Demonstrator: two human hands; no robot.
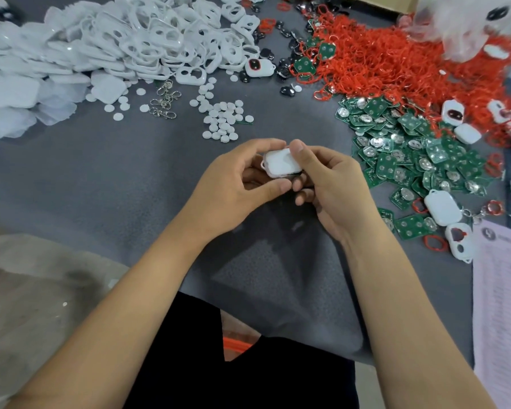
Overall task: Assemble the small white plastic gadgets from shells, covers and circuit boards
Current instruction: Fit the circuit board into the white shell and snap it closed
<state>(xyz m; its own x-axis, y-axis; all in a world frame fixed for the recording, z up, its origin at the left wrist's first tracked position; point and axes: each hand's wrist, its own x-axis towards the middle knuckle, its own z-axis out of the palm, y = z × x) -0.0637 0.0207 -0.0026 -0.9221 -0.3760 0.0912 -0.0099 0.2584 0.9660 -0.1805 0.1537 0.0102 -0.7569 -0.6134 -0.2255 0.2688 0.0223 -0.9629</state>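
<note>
Both hands clamped on one white gadget, mid-table

Right now, head view only: you hold a small white gadget (281,162) between both hands, above the grey cloth (130,178) near the middle of the table. Your left hand (233,184) grips it from the left, fingers curled over its far edge and thumb tucked under its near edge. Your right hand (328,184) pinches it from the right, thumb pressed on its top face, other fingers curled beneath. The gadget's plain flat side faces up, with a small loop on its left end. Whether the cover is fully seated you cannot tell from here.

Far left: a big heap of white shells and covers (115,39). Just near of that heap lie a few metal clasps (164,103) and a scatter of small white discs (222,119). Far centre: one closed gadget with a red-rimmed window (258,67), with black button pieces (286,91) around it. Far right: a mass of red rings (396,63). Right of your hands: a spread of green circuit boards (410,154), well apart from the gadget you hold. Near-right of the boards sit a finished white gadget (441,206) and a half-built shell (459,239), beside a printed sheet (502,290) at the right edge.
</note>
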